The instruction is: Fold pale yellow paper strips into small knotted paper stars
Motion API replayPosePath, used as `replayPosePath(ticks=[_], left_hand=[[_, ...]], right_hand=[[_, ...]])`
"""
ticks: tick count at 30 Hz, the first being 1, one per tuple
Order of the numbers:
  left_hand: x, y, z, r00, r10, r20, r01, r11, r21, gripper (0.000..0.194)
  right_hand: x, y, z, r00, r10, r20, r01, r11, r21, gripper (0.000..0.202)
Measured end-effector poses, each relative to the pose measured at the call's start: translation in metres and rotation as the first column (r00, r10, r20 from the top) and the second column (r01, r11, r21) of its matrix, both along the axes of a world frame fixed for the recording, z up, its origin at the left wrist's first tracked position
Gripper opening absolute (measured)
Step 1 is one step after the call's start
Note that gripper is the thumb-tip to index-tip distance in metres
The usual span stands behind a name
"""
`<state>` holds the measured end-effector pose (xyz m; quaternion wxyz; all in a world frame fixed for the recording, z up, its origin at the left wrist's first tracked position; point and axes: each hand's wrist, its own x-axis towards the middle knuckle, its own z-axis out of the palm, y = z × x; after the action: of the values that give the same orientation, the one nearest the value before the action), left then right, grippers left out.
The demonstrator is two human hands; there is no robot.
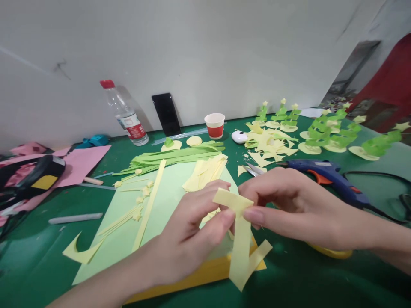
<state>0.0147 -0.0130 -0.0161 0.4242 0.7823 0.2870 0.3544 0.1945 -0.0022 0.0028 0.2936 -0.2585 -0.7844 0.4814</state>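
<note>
A pale yellow paper strip [241, 241] is pinched between the thumbs and fingers of both hands, with a fold at its top and its lower part bent up to the right. My left hand [195, 229] grips it from the left, and my right hand [285, 205] from the right. Beneath them lies a light green sheet [175, 184] on top of a yellow one [192, 280]. On the green sheet rest a long yellow strip [150, 205], a pile of cut yellow pieces [205, 171] and several small paper stars [141, 196].
Green strips [173, 156] lie behind the sheet. A glue gun [327, 171] and scissors [253, 169] are at the right, near yellow scraps [269, 143]. Farther back stand a bottle [130, 122], a phone [166, 114], a paper cup [215, 128] and several star-topped paper figures [340, 132].
</note>
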Motion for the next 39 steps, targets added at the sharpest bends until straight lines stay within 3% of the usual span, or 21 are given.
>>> replayPosePath(ticks=[4,7,11,18,27,39], left_hand=[[-0.002,0.000,-0.001,1.000,-0.023,0.011,0.024,0.994,-0.109,0.039],[-0.001,0.001,0.002,0.998,0.045,0.042,-0.038,0.987,-0.154,0.040],[0.002,0.001,0.006,0.988,0.153,0.031,-0.153,0.988,0.009,0.007],[0.006,-0.004,0.008,0.969,0.245,-0.012,-0.242,0.963,0.123,0.015],[0.008,-0.006,0.009,0.944,0.326,-0.049,-0.316,0.938,0.145,0.015],[0.000,0.002,0.008,0.959,0.281,-0.031,-0.278,0.957,0.084,0.027]], right_hand=[[-0.001,0.000,0.001,1.000,0.023,-0.007,-0.023,1.000,-0.020,0.030],[-0.001,0.000,0.000,0.999,0.034,0.006,-0.033,0.998,-0.052,0.029],[-0.002,-0.001,-0.002,0.997,-0.016,0.076,0.014,0.999,0.030,0.029],[-0.006,-0.004,0.000,0.978,-0.141,0.153,0.099,0.961,0.258,0.029],[-0.005,-0.004,-0.001,0.961,-0.195,0.197,0.162,0.972,0.173,0.025],[0.001,0.000,-0.003,0.941,-0.312,0.130,0.293,0.944,0.149,0.031]])
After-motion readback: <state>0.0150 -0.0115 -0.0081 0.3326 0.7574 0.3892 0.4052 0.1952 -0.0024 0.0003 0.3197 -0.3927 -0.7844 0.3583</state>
